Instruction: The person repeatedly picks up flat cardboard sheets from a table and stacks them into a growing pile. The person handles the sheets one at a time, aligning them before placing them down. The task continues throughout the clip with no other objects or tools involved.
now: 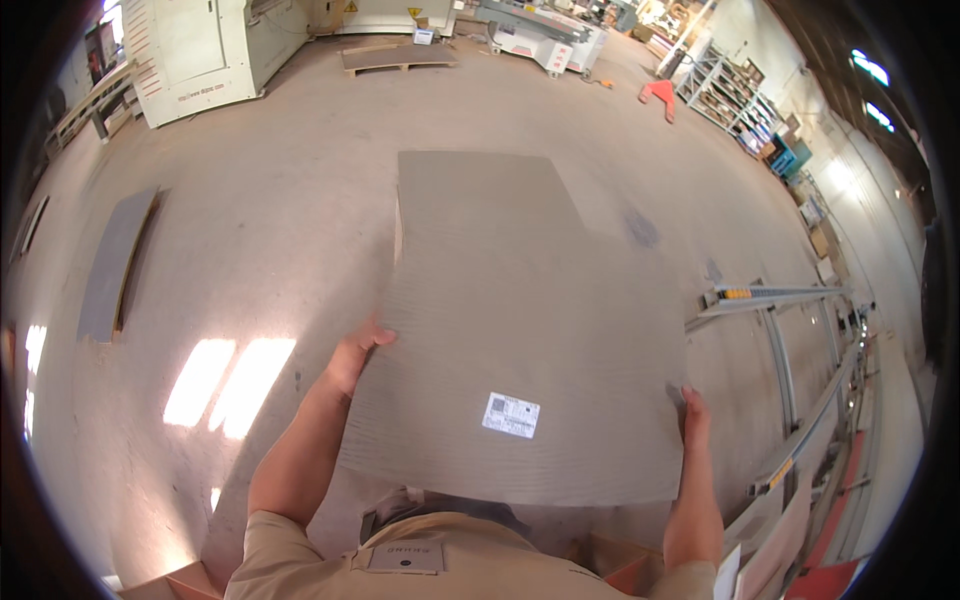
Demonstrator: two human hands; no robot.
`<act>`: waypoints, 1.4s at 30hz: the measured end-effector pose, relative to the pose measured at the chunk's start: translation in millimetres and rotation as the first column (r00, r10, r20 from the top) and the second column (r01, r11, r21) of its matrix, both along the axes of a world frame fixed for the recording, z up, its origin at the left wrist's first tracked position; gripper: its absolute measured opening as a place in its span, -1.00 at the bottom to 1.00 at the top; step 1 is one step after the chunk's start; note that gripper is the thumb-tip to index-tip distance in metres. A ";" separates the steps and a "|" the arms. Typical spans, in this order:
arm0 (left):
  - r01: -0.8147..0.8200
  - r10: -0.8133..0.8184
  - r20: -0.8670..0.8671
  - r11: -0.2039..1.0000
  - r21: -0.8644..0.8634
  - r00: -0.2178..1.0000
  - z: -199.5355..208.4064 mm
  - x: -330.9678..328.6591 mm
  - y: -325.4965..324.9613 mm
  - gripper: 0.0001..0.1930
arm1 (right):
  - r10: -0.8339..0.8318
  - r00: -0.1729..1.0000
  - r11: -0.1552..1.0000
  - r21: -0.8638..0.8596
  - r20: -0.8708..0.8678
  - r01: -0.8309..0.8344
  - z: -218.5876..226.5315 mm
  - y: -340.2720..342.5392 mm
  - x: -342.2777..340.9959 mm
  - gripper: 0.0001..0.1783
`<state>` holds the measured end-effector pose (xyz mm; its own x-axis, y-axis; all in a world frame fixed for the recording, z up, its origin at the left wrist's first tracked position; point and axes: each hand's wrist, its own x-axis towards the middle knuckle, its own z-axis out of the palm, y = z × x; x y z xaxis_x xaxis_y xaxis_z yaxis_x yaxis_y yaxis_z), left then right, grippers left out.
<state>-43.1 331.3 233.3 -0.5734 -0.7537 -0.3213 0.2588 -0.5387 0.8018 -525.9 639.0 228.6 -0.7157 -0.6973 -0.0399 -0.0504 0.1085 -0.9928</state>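
A large grey-brown board (545,320) with a faint wood grain is held in front of my body, roughly level. My left hand (364,346) grips its left edge, thumb on the upper face and the other fingers hidden beneath. On the opposite edge, my right hand (693,412) holds it the same way, thumb up along the side. A white printed label (511,415) is stuck near the board's close edge. Past the far edge shows another flat panel (480,185) of similar colour; whether it lies on a stack cannot be made out.
A bluish-grey panel (118,265) lies on the floor at left. Far off are a large white machine (200,50), a low pallet with a sheet (398,58) and a red floor piece (658,97). Metal rails (775,293) and a shelf rack (722,90) stand to the right.
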 end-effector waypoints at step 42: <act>-0.432 0.426 0.316 0.900 -0.057 0.848 -85.4 -100.2 -233.7 -0.34 | 0.471 0.810 0.847 0.077 0.348 -0.526 -54.9 -426.2 -111.4 -0.21</act>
